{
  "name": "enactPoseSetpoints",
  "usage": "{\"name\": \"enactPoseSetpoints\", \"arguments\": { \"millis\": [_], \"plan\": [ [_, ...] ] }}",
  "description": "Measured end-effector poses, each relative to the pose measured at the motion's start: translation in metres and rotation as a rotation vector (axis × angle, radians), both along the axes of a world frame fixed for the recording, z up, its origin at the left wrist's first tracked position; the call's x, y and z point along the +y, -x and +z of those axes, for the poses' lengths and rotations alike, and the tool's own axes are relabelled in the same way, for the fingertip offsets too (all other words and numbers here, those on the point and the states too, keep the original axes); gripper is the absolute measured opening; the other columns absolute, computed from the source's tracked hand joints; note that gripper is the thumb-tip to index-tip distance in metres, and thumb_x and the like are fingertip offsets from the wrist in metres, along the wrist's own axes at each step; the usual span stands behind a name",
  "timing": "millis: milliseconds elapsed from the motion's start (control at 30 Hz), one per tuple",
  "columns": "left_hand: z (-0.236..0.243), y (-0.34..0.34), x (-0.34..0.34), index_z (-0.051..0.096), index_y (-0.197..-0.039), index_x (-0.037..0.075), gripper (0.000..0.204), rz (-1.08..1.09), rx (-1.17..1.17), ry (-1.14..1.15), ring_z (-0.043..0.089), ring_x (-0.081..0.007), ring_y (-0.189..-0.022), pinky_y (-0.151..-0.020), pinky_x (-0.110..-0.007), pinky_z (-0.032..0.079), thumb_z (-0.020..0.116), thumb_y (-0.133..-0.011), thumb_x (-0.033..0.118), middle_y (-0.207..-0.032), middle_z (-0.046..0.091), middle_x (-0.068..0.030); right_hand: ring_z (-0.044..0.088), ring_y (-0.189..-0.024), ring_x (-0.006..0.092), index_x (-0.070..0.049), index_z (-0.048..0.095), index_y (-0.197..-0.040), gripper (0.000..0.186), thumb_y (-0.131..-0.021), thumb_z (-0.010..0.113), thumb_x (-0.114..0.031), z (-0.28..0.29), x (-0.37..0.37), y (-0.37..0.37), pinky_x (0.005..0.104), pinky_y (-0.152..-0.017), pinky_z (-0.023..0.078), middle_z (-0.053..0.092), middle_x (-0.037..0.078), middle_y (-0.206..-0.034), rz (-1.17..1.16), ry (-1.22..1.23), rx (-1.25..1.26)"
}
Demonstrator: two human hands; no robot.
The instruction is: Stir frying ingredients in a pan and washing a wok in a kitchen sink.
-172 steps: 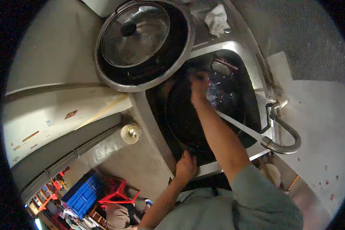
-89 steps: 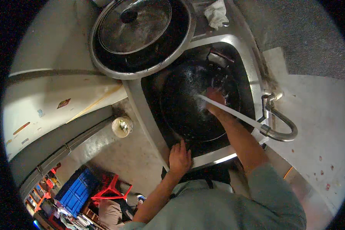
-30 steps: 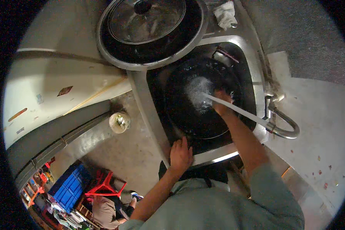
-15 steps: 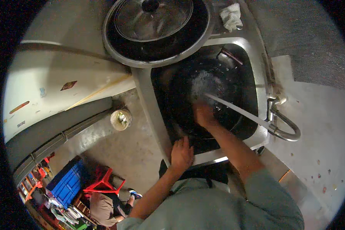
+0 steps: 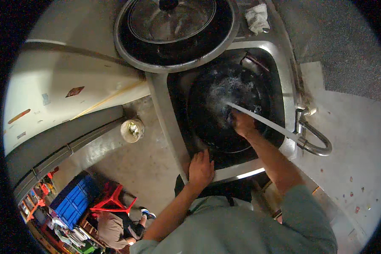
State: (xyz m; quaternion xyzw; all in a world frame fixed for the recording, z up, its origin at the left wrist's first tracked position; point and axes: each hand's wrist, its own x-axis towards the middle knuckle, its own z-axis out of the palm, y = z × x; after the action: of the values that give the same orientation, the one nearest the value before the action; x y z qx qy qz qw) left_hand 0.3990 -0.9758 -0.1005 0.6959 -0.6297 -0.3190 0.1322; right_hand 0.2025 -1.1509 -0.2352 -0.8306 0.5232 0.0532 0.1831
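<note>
In the sink (image 5: 162, 114) sits a large, dark round pan (image 5: 205, 133) with water in it. A stream of water (image 5: 258, 116) from the faucet (image 5: 319, 146) strikes the pan's middle, where pale foam shows. My right hand (image 5: 243, 123) is down inside the pan, just below the stream, its fingers curled. Something dark is at its fingertips, too dim to name. At the sink's near left corner, my left hand (image 5: 202, 169) lies on the metal rim, fingers stretched forward and holding nothing.
A wide basin (image 5: 224, 44) with a glass lid (image 5: 173, 23) stands beyond the sink. A crumpled white cloth (image 5: 257, 19) lies at the back. On the floor to the left are a bucket (image 5: 132, 130), a red stool (image 5: 114, 203) and a blue crate (image 5: 75, 199); a person sits nearby.
My right hand has moved to the right inside the pan, away from the foam. My left hand stays on the rim, and the water keeps running.
</note>
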Motion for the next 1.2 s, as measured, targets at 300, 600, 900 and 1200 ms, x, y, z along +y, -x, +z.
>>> {"name": "enactPoseSetpoints", "arguments": {
  "millis": [300, 600, 900, 1200],
  "plan": [
    [0.003, -0.005, 0.002, 0.042, -0.132, -0.011, 0.057, 0.007, 0.002, -0.059, 0.054, -0.0489, -0.104, -0.097, -0.050, 0.045, 0.061, -0.086, 0.016, -0.113, 0.055, -0.0322, 0.061, -0.099, 0.0375, -0.005, 0.063, -0.113, 0.030, -0.083, 0.061, -0.006, -0.001, 0.033, -0.028, 0.0464, -0.082, 0.051, 0.059, 0.018, -0.118, 0.095, -0.093, -0.205],
    [0.003, 0.002, -0.008, 0.045, -0.128, -0.011, 0.053, -0.041, 0.037, -0.007, 0.055, -0.0438, -0.097, -0.088, -0.048, 0.047, 0.062, -0.085, 0.015, -0.105, 0.056, -0.0290, 0.060, -0.101, 0.0355, -0.002, 0.058, -0.117, 0.031, -0.087, 0.060, -0.010, -0.059, -0.019, -0.049, 0.0438, -0.089, 0.048, 0.060, 0.018, -0.111, -0.644, -0.299, -0.592],
    [0.000, 0.000, -0.006, 0.044, -0.128, -0.011, 0.054, -0.003, 0.030, -0.045, 0.055, -0.0438, -0.096, -0.087, -0.048, 0.047, 0.062, -0.084, 0.014, -0.104, 0.056, -0.0282, 0.060, -0.110, 0.0335, -0.006, 0.056, -0.126, 0.036, -0.092, 0.052, -0.015, -0.012, -0.030, -0.015, 0.0441, -0.090, 0.050, 0.060, 0.017, -0.121, -0.233, -0.244, 0.076],
    [0.000, -0.009, 0.004, 0.045, -0.127, -0.010, 0.052, 0.007, -0.033, -0.023, 0.056, -0.0442, -0.098, -0.086, -0.050, 0.048, 0.062, -0.084, 0.013, -0.107, 0.056, -0.0298, 0.058, -0.103, 0.0387, -0.007, 0.058, -0.121, 0.039, -0.084, 0.064, -0.015, 0.037, 0.029, -0.042, 0.0478, -0.088, 0.050, 0.058, 0.018, -0.110, 0.087, -0.116, -0.245]
  ]
}}
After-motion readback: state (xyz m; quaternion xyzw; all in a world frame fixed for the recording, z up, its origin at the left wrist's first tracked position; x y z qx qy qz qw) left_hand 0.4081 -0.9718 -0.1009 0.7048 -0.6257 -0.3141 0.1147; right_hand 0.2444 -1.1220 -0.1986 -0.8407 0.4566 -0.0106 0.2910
